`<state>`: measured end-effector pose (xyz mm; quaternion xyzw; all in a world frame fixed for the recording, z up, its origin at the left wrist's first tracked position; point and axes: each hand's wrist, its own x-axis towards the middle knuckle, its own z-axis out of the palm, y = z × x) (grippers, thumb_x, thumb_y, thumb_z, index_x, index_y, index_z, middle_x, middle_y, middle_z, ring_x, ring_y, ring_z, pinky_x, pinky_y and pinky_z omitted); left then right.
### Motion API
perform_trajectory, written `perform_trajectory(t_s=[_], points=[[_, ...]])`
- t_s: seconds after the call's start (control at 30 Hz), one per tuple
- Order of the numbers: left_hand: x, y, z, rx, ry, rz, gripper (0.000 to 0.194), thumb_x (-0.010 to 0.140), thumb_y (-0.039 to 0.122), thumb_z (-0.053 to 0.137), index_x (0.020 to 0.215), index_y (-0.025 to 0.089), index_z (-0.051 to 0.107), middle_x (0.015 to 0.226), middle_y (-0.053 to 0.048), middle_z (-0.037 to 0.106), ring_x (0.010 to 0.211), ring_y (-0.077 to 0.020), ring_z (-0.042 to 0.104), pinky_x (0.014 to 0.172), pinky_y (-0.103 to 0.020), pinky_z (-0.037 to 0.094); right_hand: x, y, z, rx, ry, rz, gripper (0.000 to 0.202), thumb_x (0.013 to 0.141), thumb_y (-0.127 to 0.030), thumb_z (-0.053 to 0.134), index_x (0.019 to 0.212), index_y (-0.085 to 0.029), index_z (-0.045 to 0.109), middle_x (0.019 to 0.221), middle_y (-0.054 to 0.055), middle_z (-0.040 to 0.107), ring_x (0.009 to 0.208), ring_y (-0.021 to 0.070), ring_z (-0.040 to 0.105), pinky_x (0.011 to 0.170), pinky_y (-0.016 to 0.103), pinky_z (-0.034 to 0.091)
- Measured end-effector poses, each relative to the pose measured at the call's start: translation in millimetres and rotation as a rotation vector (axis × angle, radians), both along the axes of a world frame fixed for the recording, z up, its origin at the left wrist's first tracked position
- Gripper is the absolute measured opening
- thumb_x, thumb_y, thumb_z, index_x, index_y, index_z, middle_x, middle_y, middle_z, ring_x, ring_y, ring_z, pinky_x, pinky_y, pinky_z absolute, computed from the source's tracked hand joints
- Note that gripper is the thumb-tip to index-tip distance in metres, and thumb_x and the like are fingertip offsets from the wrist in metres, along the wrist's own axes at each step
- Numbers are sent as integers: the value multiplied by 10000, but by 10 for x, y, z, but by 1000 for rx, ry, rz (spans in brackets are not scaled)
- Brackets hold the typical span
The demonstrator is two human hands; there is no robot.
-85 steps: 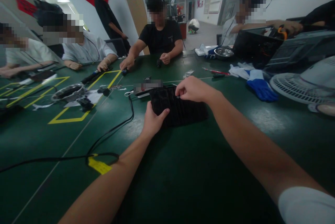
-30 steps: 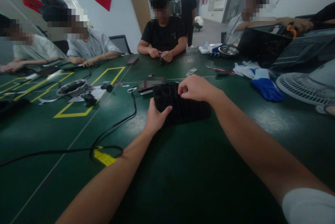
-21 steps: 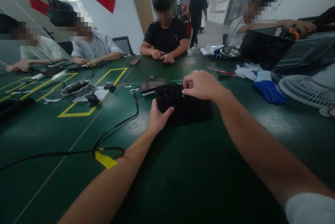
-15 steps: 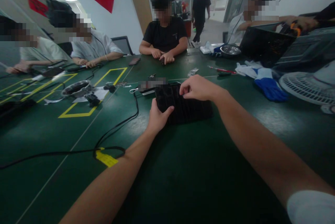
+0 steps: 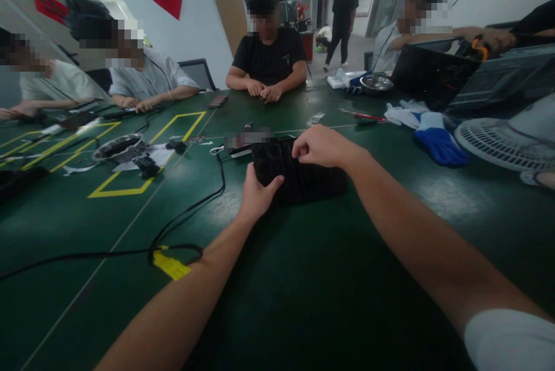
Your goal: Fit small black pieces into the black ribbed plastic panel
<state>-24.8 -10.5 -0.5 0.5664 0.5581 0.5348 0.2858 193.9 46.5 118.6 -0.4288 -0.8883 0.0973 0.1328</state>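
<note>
A dark, flat black piece with a bulging, panelled left end and ribs across its middle (image 5: 306,180) lies on the green table in front of me; its exact kind is hard to make out. My left hand (image 5: 258,193) grips its left end, the thumb lying on top and the other fingers mostly hidden behind. Over its far edge, my right hand (image 5: 324,145) is closed with curled fingertips pinched together. Whatever may be between those fingertips cannot be seen. Just beyond the left end sits a small device with a white edge (image 5: 243,152), its top blurred out.
A black cable (image 5: 186,215) with a yellow tag (image 5: 171,266) runs by my left forearm. To the left is a round metal ring (image 5: 121,148). On the right are blue-and-white gloves (image 5: 440,143), a fan (image 5: 489,140) and a red-handled tool (image 5: 368,117). Several people sit around the table.
The whole view has shifted slightly, so the scene sits a little further left. Both my hands keep their places on the black piece. A person in the background walked further away.
</note>
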Motion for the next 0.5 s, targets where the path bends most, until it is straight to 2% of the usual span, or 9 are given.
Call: perform_trajectory(t_s=[0.03, 0.07, 0.13, 0.2, 0.27, 0.33, 0.43, 0.5], points=[[-3, 1, -8, 2, -5, -7, 529, 764, 306, 865, 1180, 238, 547, 1178, -67, 726, 1155, -289, 728, 1102, -537, 553, -24, -16, -3, 31, -23, -67, 124, 887, -259, 758, 959, -238, 858, 891, 44, 787, 831, 200, 673, 745, 322, 454], [-6, 2, -15, 4, -11, -14, 529, 766, 309, 866, 1184, 239, 549, 1182, -68, 727, 1162, -291, 728, 1101, -537, 555, -44, -33, 1, 66, -42, -143, 183, 923, -371, 744, 916, -226, 855, 896, 71, 786, 853, 225, 675, 755, 340, 461], [-10, 3, -25, 9, -19, -20, 540, 769, 311, 869, 1199, 240, 551, 1196, -75, 727, 1177, -296, 726, 1108, -541, 553, -62, -66, 25, 118, -60, -273, 454, 996, -567, 622, 861, -197, 847, 905, 127, 779, 893, 271, 680, 780, 379, 478], [-12, 4, -25, 7, -17, -14, 543, 765, 309, 871, 1198, 238, 552, 1198, -79, 728, 1185, -300, 726, 1113, -547, 549, -43, -80, 55, 123, -44, -321, 546, 1024, -609, 544, 860, -185, 846, 903, 142, 776, 895, 285, 685, 792, 398, 487], [-11, 3, -17, 4, -14, -13, 537, 760, 305, 871, 1186, 239, 550, 1188, -76, 732, 1184, -300, 726, 1113, -548, 549, -1, -66, 73, 98, 2, -255, 374, 982, -504, 649, 902, -196, 846, 897, 106, 781, 861, 255, 688, 787, 375, 489], [-9, 2, -10, 7, -11, -17, 530, 763, 304, 866, 1181, 241, 546, 1180, -72, 736, 1179, -298, 727, 1111, -548, 549, 40, -28, 65, 48, 63, -104, 164, 892, -314, 762, 984, -207, 845, 894, 56, 788, 822, 203, 689, 783, 330, 485], [-8, 1, -3, 9, 11, -4, 523, 762, 303, 867, 1170, 240, 546, 1161, -67, 736, 1172, -298, 727, 1108, -549, 547, 50, 28, 21, -34, 104, 72, 252, 831, -123, 760, 1053, -206, 846, 894, 22, 794, 800, 156, 691, 775, 283, 474], [-5, -1, 1, 7, 27, 11, 517, 758, 300, 869, 1157, 238, 546, 1141, -62, 733, 1169, -299, 726, 1103, -548, 548, 23, 35, -4, -46, 78, 70, 228, 840, -114, 750, 1019, -208, 856, 878, 23, 792, 794, 159, 689, 767, 287, 469]])
